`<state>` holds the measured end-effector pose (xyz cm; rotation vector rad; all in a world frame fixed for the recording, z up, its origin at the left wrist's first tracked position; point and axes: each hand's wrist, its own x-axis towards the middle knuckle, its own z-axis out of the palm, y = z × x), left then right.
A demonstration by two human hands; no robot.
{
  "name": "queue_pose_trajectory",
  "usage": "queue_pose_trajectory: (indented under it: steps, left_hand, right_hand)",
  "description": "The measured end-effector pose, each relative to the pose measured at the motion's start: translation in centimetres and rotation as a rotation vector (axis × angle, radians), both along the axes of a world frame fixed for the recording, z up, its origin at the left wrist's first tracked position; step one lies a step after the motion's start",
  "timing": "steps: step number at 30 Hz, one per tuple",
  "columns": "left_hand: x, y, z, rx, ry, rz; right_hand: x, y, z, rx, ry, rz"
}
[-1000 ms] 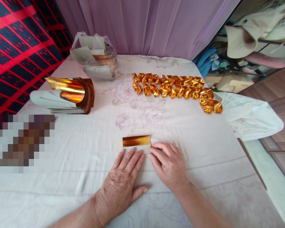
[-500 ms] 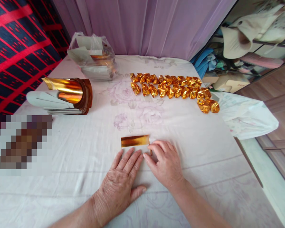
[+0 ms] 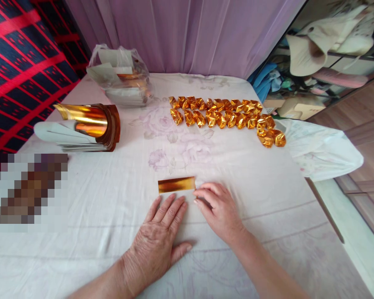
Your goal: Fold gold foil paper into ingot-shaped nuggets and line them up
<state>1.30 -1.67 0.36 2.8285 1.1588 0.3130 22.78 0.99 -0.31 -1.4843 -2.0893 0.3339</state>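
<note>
A sheet of gold foil paper [image 3: 176, 185] lies on the tablecloth, with a shiny gold band along its far side and a pale part nearer me. My left hand [image 3: 160, 236] is flat over the pale part, fingers spread, pressing it to the table. At the sheet's right edge my right hand [image 3: 221, 211] is closed, thumb and fingertips pinching that edge. Farther off, two rows of folded gold foil pieces [image 3: 222, 118] run across the cloth, with a few more at their right end.
A bent stack of gold and white foil sheets [image 3: 90, 120] stands at the left. Behind it is a clear plastic bag [image 3: 121, 83] of more sheets. A white plastic bag [image 3: 327, 149] hangs by the right table edge, near a cluttered shelf [image 3: 330, 62]. A blurred patch covers the left edge.
My right thumb has moved slightly right and up, closer to the fingertips at the sheet's right edge. My left hand stays in place. The view has shifted a little.
</note>
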Motion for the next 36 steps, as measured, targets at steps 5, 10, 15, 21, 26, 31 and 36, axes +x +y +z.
queue_pose_trajectory:
  steps: [5,10,15,21,26,31,36]
  left_hand:
    - [0.0,0.0,-0.2,0.004,-0.006,0.001]
    - [0.0,0.0,-0.5,0.021,-0.014,0.003]
    - [0.0,0.2,-0.6,0.004,-0.03,0.003]
    - [0.2,0.5,-0.5,-0.023,-0.045,0.003]
    - [0.0,0.7,-0.6,-0.029,-0.066,0.007]
    - [-0.7,0.8,-0.9,0.016,-0.05,-0.025]
    - [-1.5,0.7,-1.4,0.076,-0.042,-0.016]
  right_hand:
    - [0.4,0.2,-0.3,0.008,0.021,0.028]
    - [0.3,0.2,-0.5,0.019,-0.004,0.018]
    - [-0.2,0.2,-0.4,0.056,-0.041,-0.006]
    - [-0.7,0.3,-0.5,0.063,-0.07,-0.038]
    - [-0.5,0.6,-0.9,0.061,-0.055,-0.035]
    - [-0.2,0.8,-1.2,0.066,-0.024,-0.013]
    - [-0.2,0.8,-1.3,0.078,-0.032,-0.016]
